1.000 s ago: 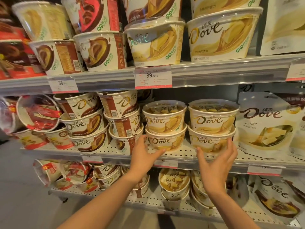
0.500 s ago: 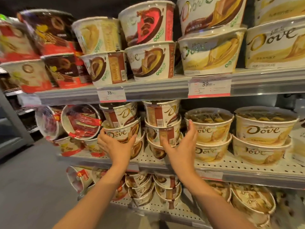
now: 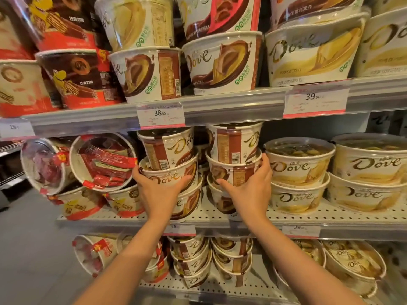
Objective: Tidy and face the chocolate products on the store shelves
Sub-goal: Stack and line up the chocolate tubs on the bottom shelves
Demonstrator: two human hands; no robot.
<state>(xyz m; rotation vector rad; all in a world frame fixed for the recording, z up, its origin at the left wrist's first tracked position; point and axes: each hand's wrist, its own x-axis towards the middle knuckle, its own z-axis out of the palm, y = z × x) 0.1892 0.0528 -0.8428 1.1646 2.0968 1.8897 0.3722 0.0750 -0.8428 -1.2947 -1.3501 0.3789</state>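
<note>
On the middle shelf (image 3: pixel 220 219), the left hand (image 3: pixel 159 190) has its grip wrapped round the middle tub (image 3: pixel 170 172) of the left brown stack. The right hand (image 3: pixel 248 190) has its grip clamped on the neighbouring stack's middle tub (image 3: pixel 233 172), fingers on its right side, thumb across its front.

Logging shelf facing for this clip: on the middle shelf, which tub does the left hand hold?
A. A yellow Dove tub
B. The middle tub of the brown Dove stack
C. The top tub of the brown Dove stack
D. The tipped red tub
B: the left hand curls its fingers round the middle brown Dove tub, under the top tub.
</note>
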